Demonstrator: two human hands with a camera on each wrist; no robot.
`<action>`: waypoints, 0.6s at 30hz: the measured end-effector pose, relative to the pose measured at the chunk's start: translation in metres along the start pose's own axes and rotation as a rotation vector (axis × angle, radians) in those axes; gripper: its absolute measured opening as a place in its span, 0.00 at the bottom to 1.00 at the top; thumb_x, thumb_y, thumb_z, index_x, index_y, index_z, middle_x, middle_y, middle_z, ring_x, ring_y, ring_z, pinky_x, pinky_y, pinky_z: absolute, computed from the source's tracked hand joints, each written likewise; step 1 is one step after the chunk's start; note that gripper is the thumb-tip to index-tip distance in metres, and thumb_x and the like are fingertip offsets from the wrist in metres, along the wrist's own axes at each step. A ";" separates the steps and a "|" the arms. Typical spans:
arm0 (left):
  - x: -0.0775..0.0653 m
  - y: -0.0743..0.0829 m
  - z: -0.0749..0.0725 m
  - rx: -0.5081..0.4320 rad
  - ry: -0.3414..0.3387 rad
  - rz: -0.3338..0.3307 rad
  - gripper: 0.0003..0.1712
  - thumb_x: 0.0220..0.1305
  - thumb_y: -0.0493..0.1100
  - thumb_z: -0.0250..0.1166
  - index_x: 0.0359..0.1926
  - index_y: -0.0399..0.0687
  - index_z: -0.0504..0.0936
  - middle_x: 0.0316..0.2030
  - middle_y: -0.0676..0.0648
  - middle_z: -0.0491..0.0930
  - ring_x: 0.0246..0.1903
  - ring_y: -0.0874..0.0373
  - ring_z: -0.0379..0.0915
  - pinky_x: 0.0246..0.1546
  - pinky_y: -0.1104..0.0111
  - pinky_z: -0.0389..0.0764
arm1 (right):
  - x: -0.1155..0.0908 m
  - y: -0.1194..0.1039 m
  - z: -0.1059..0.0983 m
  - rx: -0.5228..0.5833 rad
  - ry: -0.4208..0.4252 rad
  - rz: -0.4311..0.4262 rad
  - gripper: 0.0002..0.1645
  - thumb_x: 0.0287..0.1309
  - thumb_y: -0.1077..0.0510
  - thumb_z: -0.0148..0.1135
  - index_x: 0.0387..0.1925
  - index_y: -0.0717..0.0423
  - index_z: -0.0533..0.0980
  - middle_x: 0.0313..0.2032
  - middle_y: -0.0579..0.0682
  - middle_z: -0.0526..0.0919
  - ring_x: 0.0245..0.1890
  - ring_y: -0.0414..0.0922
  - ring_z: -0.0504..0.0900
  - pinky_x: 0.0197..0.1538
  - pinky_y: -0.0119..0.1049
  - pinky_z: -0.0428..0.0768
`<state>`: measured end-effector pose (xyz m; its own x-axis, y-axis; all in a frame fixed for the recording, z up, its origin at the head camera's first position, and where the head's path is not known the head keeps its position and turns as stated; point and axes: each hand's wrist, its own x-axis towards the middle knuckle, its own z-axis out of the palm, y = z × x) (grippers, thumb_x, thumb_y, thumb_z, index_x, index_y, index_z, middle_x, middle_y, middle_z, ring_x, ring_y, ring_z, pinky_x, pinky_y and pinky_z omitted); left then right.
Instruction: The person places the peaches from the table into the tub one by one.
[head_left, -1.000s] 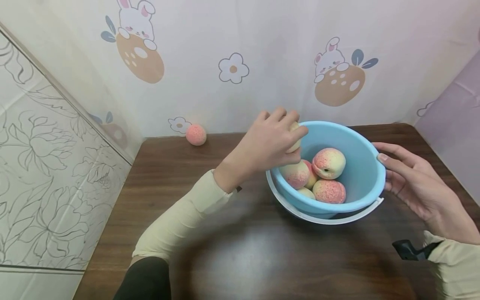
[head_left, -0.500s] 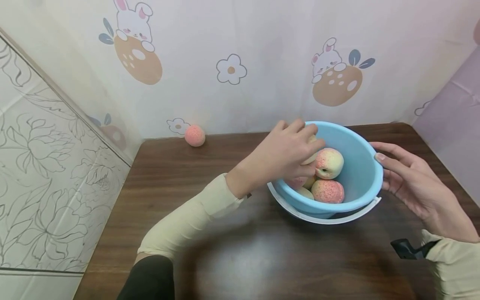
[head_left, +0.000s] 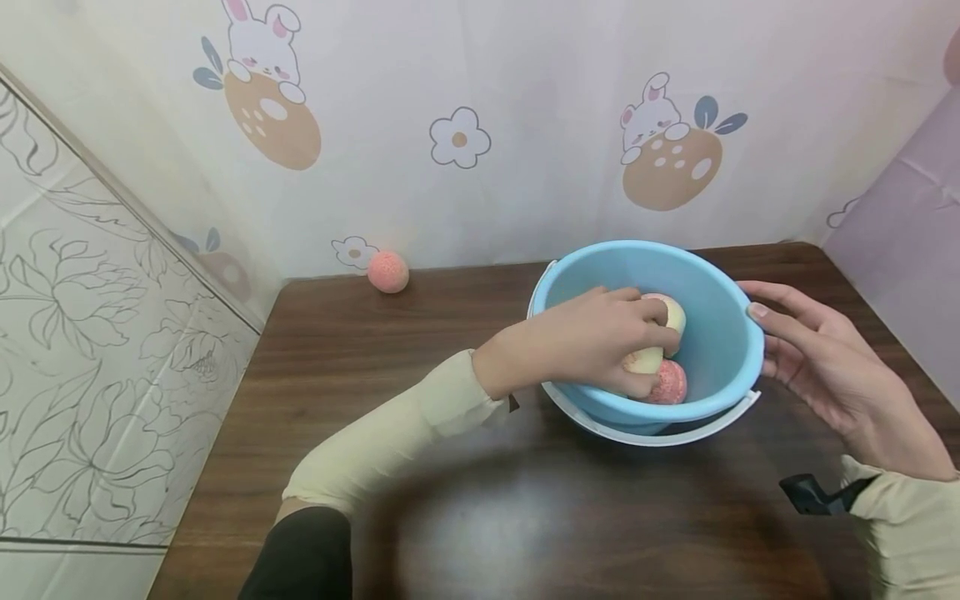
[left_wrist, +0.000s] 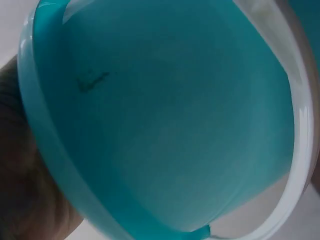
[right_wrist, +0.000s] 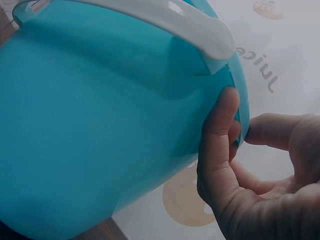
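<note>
A light blue plastic bucket (head_left: 716, 342) stands at the right of the table with several peaches, red and pale yellow, inside. My left hand (head_left: 592, 337) reaches over its left rim, fingers curled round a pale peach (head_left: 645, 361) down among the others. A reddish peach (head_left: 670, 383) shows beneath that hand, and another (head_left: 675, 317) behind the fingers. On the opposite side, my right hand (head_left: 832, 358) pinches the bucket's rim between thumb and fingers. The right wrist view shows the same grip on the rim (right_wrist: 242, 100). In the left wrist view, the bucket's outer wall (left_wrist: 175, 110) hides the peaches.
A lone pink peach (head_left: 388, 272) rests at the back left edge of the wooden table (head_left: 337, 375), against the printed curtain (head_left: 540, 100). The bucket's white handle (head_left: 667, 438) hangs down along its near side. A floral panel (head_left: 82, 333) borders the left.
My left hand has carried the pale peach from above the left rim rightward and down into the bucket. My right hand keeps its hold on the rim.
</note>
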<state>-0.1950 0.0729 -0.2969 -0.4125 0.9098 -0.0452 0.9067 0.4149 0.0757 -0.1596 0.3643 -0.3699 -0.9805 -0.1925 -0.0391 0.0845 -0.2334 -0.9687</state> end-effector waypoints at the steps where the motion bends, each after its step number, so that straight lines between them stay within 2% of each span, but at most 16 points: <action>1: 0.002 -0.001 0.001 -0.024 -0.017 0.006 0.23 0.69 0.59 0.61 0.62 0.63 0.81 0.58 0.56 0.77 0.54 0.60 0.71 0.46 0.70 0.74 | 0.000 0.000 0.000 0.002 0.001 0.002 0.25 0.77 0.69 0.47 0.68 0.50 0.73 0.51 0.47 0.86 0.36 0.46 0.91 0.35 0.37 0.89; 7: 0.012 -0.002 0.005 -0.110 -0.087 0.075 0.21 0.71 0.58 0.61 0.61 0.63 0.82 0.55 0.57 0.79 0.54 0.61 0.70 0.51 0.72 0.71 | 0.000 0.000 -0.001 0.000 0.006 0.014 0.25 0.77 0.69 0.47 0.68 0.49 0.73 0.52 0.47 0.86 0.36 0.46 0.90 0.35 0.37 0.89; 11: 0.020 -0.002 0.008 -0.146 -0.118 0.135 0.19 0.72 0.57 0.61 0.59 0.61 0.83 0.51 0.55 0.80 0.49 0.63 0.73 0.53 0.74 0.69 | 0.000 0.000 -0.001 -0.001 0.010 0.014 0.25 0.77 0.69 0.47 0.69 0.49 0.73 0.52 0.47 0.86 0.36 0.46 0.90 0.35 0.37 0.89; 18: 0.030 -0.002 0.014 -0.186 -0.170 0.176 0.16 0.73 0.54 0.60 0.56 0.61 0.84 0.49 0.56 0.80 0.46 0.65 0.75 0.53 0.75 0.68 | 0.000 0.000 -0.001 0.008 -0.007 0.006 0.25 0.77 0.69 0.46 0.69 0.50 0.73 0.52 0.47 0.86 0.36 0.45 0.90 0.34 0.36 0.89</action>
<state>-0.2077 0.0988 -0.3121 -0.2156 0.9598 -0.1797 0.9251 0.2597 0.2771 -0.1599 0.3648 -0.3702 -0.9787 -0.2005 -0.0436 0.0921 -0.2395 -0.9665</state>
